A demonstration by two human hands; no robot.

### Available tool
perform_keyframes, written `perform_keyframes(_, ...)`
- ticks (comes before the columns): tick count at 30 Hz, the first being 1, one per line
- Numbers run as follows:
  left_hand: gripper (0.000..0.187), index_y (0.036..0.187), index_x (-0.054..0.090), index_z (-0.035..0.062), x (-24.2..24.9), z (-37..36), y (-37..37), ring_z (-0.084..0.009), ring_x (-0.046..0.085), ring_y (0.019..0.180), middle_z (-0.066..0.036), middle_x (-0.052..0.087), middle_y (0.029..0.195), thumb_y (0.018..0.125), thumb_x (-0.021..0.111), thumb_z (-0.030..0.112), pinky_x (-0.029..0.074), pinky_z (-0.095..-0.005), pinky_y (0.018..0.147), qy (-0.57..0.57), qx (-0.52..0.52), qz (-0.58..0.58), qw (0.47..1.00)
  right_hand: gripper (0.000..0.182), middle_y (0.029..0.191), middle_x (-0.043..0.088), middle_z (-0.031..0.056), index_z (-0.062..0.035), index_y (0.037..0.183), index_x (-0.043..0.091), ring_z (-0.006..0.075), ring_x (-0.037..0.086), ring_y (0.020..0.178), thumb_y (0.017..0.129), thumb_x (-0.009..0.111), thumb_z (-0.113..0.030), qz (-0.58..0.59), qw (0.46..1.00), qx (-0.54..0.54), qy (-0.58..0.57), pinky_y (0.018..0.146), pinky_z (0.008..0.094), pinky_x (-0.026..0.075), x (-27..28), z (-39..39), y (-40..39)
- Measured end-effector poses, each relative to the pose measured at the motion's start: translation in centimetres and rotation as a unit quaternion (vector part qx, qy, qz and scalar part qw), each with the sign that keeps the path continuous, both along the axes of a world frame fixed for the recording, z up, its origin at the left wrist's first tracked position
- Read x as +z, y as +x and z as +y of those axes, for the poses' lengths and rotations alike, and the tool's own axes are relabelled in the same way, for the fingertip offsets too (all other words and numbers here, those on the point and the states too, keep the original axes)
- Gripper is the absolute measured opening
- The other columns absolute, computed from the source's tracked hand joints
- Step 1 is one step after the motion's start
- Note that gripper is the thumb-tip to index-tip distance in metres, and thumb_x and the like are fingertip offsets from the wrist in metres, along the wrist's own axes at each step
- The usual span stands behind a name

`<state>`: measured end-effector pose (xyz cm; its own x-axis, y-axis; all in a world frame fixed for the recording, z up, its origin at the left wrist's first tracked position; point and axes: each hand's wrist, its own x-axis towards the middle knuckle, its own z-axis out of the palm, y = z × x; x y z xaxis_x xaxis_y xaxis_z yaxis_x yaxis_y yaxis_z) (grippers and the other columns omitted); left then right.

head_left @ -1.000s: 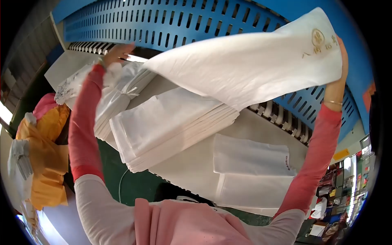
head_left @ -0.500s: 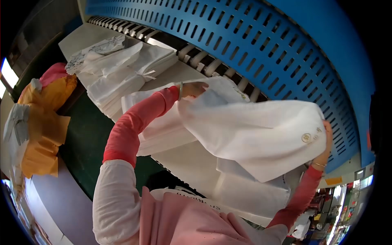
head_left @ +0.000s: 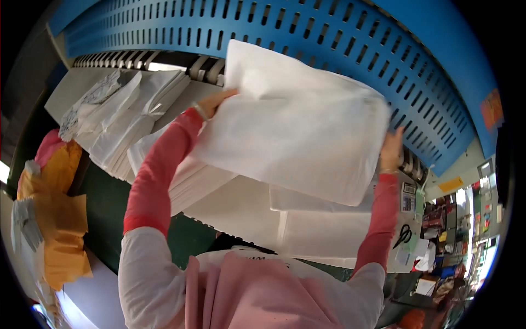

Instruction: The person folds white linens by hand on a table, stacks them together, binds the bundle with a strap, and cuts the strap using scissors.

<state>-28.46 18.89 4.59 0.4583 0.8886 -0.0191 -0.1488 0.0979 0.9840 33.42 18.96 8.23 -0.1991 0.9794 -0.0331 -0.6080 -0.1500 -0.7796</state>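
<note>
A white rectangular cloth (head_left: 296, 126), slightly blurred by motion, is spread in the air between my hands, in front of the blue slotted guard. My left hand (head_left: 215, 103) grips its left edge, fingers partly behind the fabric. At the right edge my right hand (head_left: 392, 149) is closed on the cloth, its fingertips partly hidden. Below the raised cloth, a stack of folded white cloths (head_left: 189, 183) lies to the left. Another flat white cloth (head_left: 329, 230) lies on the table nearer my body.
The blue slotted guard (head_left: 307, 33) of a machine with rollers runs along the back. Tied white bundles (head_left: 137, 118) lie at left, beside orange cloth (head_left: 64, 236). Black scissors (head_left: 404, 236) and a calculator (head_left: 408, 196) lie at right.
The cloth has gone from bunched and sagging to spread flatter and raised higher. My left hand has moved left, my right hand left too. The printed mark no longer shows.
</note>
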Motion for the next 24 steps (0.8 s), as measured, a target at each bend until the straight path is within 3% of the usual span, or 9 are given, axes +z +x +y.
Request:
perform_keyframes(3,0.033,0.116,0.057,0.0052,0.2,-1.8,-3.0,-0.0166,0.062,0.09,-0.009,0.063,0.104,0.087,0.057,0.021,0.049,-0.0289,0.081,0.295,0.001,0.224,0.929,0.052,0.122,0.053,0.0118,-0.0016,0.127,0.046,0.0181,0.05,0.109,0.089,0.054,-0.036,-0.123,0.988,-0.086,0.044,0.093,0.0293,0.038,-4.8,-4.6,-7.1)
perform_keyframes(4,0.029,0.112,0.059,0.0044,1.5,-3.5,-3.7,-0.0171,0.062,0.088,-0.007,0.064,0.103,0.088,0.057,0.02,0.051,-0.0306,0.078,0.487,-0.001,0.308,0.817,0.051,0.119,0.054,0.0109,-0.0019,0.126,0.047,0.0167,0.052,0.106,0.087,0.058,-0.033,-0.182,0.979,-0.082,0.042,0.091,0.0283,0.04,-5.2,-6.6,-10.0)
perform_keyframes(5,0.028,0.11,0.059,0.0033,0.7,-3.1,-4.2,-0.0177,0.062,0.088,-0.008,0.064,0.102,0.087,0.058,0.019,0.051,-0.0309,0.079,0.242,0.041,0.223,0.943,0.05,0.117,0.056,0.01,-0.0023,0.125,0.049,0.0153,0.054,0.103,0.086,0.061,-0.031,-0.231,0.971,-0.07,0.01,0.089,0.0273,0.042,-5.1,-7.9,-11.9)
perform_keyframes(6,0.027,0.109,0.06,0.0021,-0.3,-2.0,-4.9,-0.0184,0.062,0.088,-0.008,0.064,0.101,0.086,0.058,0.018,0.051,-0.0313,0.079,-0.024,0.082,0.122,0.989,0.046,0.115,0.057,0.0085,-0.0034,0.121,0.051,0.0143,0.055,0.101,0.086,0.061,-0.031,-0.254,0.963,-0.058,-0.068,0.087,0.0262,0.043,-4.6,-8.2,-12.7)
perform_keyframes(7,0.027,0.107,0.06,0.0009,-0.3,-1.7,-5.0,-0.0191,0.062,0.089,-0.009,0.064,0.101,0.086,0.059,0.017,0.051,-0.0317,0.079,-0.287,0.118,0.014,0.951,0.042,0.113,0.058,0.007,-0.0046,0.118,0.054,0.0134,0.055,0.099,0.086,0.06,-0.032,-0.272,0.95,-0.043,-0.146,0.086,0.0252,0.043,-4.1,-8.4,-13.6)
perform_keyframes(8,0.027,0.106,0.06,0.0001,-0.4,-1.9,-5.2,-0.0196,0.062,0.088,-0.01,0.064,0.099,0.085,0.06,0.018,0.051,-0.0318,0.079,-0.267,0.125,0.017,0.955,0.039,0.111,0.059,0.0056,-0.0058,0.114,0.057,0.0124,0.056,0.097,0.086,0.06,-0.032,-0.289,0.931,-0.029,-0.22,0.085,0.0241,0.044,-3.7,-7.7,-14.1)
perform_keyframes(9,0.027,0.105,0.06,-0.0007,0.3,-3.0,-4.9,-0.0201,0.062,0.086,-0.011,0.064,0.097,0.085,0.061,0.018,0.051,-0.032,0.079,-0.246,0.133,0.017,0.96,0.04,0.114,0.058,0.0051,-0.0046,0.112,0.055,0.0164,0.055,0.103,0.088,0.057,-0.036,-0.255,0.943,0.085,-0.196,0.091,0.029,0.043,-12.2,-1.5,-8.6)
perform_keyframes(15,0.031,0.105,0.058,-0.0024,0.3,-3.8,-6.5,-0.017,0.063,0.081,-0.01,0.064,0.093,0.086,0.061,0.022,0.051,-0.0287,0.075,-0.154,0.13,0.017,0.979,0.029,0.105,0.062,0.0069,-0.0058,0.107,0.06,0.0202,0.059,0.096,0.086,0.059,-0.026,-0.155,0.965,0.019,-0.212,0.088,0.0356,0.047,-12.7,0.1,-9.5)
perform_keyframes(24,0.025,0.094,0.058,-0.0012,13.2,-15.3,-7.3,-0.0153,0.06,0.081,-0.008,0.062,0.091,0.086,0.062,0.022,0.049,-0.0275,0.071,-0.018,0.241,-0.097,0.966,0.026,0.106,0.058,0.0076,0.0013,0.108,0.057,0.0185,0.056,0.097,0.085,0.06,-0.01,-0.232,0.942,-0.19,0.149,0.084,0.0292,0.044,7.3,-4.2,-8.9)
